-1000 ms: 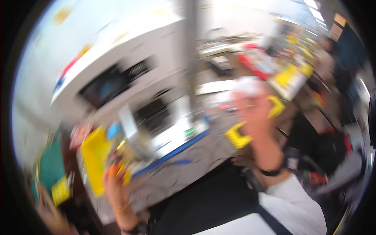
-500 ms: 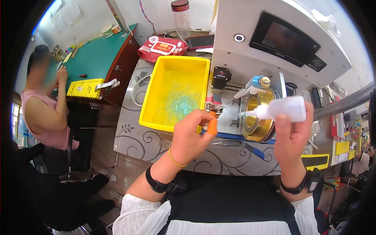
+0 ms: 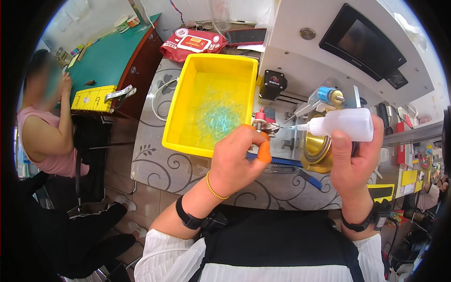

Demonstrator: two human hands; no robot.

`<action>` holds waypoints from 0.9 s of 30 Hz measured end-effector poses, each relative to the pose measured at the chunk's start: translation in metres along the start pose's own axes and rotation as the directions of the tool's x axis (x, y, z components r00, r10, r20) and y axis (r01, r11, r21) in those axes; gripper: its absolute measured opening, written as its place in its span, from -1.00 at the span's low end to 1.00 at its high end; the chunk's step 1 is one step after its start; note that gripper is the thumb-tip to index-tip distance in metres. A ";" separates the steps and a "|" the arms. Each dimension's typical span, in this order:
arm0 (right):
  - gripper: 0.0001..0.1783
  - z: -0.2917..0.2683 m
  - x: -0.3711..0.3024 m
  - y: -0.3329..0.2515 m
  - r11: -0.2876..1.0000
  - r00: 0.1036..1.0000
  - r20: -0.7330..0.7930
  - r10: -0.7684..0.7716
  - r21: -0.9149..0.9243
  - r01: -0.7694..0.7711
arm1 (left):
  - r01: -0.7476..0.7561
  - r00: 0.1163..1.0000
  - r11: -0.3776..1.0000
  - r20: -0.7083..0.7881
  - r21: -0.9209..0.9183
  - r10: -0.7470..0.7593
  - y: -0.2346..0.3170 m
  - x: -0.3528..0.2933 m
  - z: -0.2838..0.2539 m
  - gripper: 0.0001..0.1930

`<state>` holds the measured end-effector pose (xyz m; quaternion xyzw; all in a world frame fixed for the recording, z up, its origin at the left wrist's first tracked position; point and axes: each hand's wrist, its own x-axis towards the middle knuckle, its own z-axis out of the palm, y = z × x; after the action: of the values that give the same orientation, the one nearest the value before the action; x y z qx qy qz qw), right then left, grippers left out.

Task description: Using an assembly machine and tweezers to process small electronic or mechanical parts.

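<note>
My right hand (image 3: pixel 353 164) grips a white squeeze bottle (image 3: pixel 346 125) lying nearly level. Its thin needle tip points left, close to a small red and metal clamp (image 3: pixel 264 123) on the machine. Just below that clamp is my left hand (image 3: pixel 237 160), wearing orange finger covers (image 3: pixel 264 151) on thumb and forefinger. Those fingertips are pinched together; whatever lies between them is too small or hidden to make out. A gold spool (image 3: pixel 315 152) sits behind the bottle, partly covered by it.
Left of the clamp stands a yellow bin (image 3: pixel 181 110) holding fine blue-green strands (image 3: pixel 221 120). A blue-handled tool (image 3: pixel 309 178) lies along the table's front. The machine carries a black motor (image 3: pixel 273 85) and a screen (image 3: pixel 359 42). Another person (image 3: pixel 47 127) sits at the green table (image 3: pixel 112 58).
The bottle's tip has come nearer to the clamp and my left fingers. My left hand keeps its pinch. The whole view has shifted slightly.
</note>
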<state>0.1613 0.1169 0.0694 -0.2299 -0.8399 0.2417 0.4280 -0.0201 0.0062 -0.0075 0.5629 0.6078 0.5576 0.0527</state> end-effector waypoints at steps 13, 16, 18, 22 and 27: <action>-0.56 -0.006 0.009 -0.004 0.990 0.989 -0.069 0.133 0.051 -0.130 | -0.009 1.000 1.000 -0.009 -0.016 0.008 -0.003 -0.002 0.001 -0.81; -0.57 -0.006 0.010 -0.004 0.990 0.990 -0.062 0.128 0.064 -0.124 | 0.004 1.000 1.000 -0.009 -0.026 -0.004 -0.001 -0.002 0.001 -0.82; -0.58 -0.007 0.011 -0.003 0.993 0.992 -0.062 0.111 0.052 -0.108 | 0.013 1.000 1.000 -0.009 -0.028 -0.013 0.000 -0.002 0.001 -0.82; -0.58 -0.006 0.012 -0.005 0.994 0.993 -0.058 0.101 0.038 -0.099 | 0.015 1.000 1.000 -0.012 -0.026 -0.015 0.001 -0.002 -0.001 -0.82; -0.58 -0.008 0.012 -0.006 0.992 0.992 -0.051 0.114 0.063 -0.111 | 0.021 1.000 0.999 -0.006 -0.029 -0.021 0.004 -0.002 0.000 -0.83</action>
<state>0.1607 0.1206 0.0847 -0.2704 -0.8061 0.2842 0.4431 -0.0169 0.0039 -0.0061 0.5539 0.6059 0.5674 0.0648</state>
